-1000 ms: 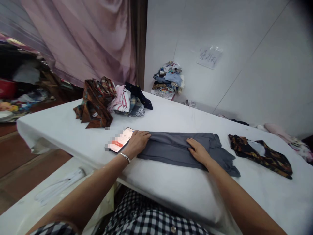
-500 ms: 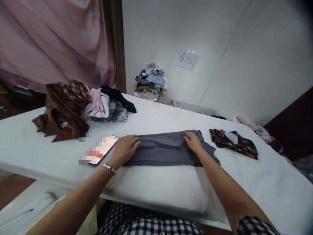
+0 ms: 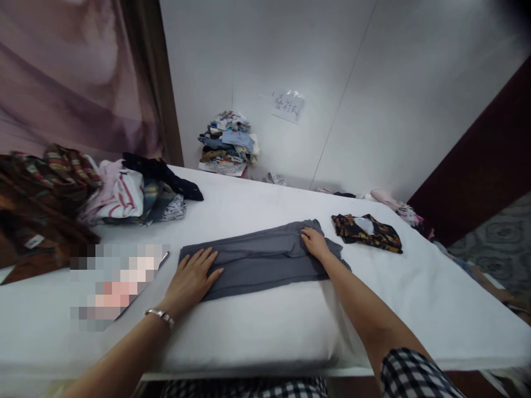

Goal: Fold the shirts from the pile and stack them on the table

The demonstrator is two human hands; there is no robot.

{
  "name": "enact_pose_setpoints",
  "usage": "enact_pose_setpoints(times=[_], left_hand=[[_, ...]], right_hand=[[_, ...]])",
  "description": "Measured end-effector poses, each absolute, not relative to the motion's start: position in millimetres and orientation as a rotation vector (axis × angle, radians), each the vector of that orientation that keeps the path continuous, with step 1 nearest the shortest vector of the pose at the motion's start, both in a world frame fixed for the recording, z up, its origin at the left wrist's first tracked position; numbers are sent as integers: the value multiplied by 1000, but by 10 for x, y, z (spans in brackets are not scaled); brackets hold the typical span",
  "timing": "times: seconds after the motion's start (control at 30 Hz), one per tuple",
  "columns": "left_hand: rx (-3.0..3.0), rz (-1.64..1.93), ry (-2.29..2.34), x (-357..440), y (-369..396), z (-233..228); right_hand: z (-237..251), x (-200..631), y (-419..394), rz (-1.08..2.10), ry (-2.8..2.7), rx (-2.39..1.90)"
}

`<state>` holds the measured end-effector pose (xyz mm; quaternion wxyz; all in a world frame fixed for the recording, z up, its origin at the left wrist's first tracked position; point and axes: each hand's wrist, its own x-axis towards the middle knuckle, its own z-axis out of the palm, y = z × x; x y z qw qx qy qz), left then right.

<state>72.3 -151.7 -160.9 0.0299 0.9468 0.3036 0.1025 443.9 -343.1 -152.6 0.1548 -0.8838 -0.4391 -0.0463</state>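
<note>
With both hands down on the grey garment (image 3: pixel 257 260), the fold is mid-press. Left hand (image 3: pixel 191 279) lies flat, fingers spread, palm on the garment's left end. Right hand (image 3: pixel 315 243) sits on the bunched right end, fingers curled onto the fabric; can't tell if it's pinching or just pressing. The garment lies as a long folded strip across the near part of the white tabletop (image 3: pixel 415 298), straight in front of the person.

To do this step well, my read: keep the left palm anchoring that end, smooth the bunching out on the right before any further fold, keep the long edges parallel.

Around it: silver bracelet (image 3: pixel 161 316) on the left wrist, phone (image 3: pixel 124 282) just left of the left hand, dark floral garment (image 3: pixel 367 232) near the right end, loose clothes pile (image 3: pixel 124 190) far left, stacked clothes (image 3: pixel 228 141) against the wall under a paper note (image 3: pixel 287 106).

Versus a second ago: the view has swung right, the right hand has slid toward the bunched end, and the left hand has opened flatter on its end.
</note>
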Motion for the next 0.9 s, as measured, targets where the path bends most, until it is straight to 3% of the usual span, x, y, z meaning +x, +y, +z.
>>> enact_pose_setpoints(times=[0.3, 0.9], left_hand=[[3021, 333, 885, 736, -1445, -1696], [3037, 400, 847, 735, -1429, -1720]], right_hand=[[-1315, 4929, -4317, 6, -733, -2833], [-1417, 4792, -4522, -151, -724, -2656]])
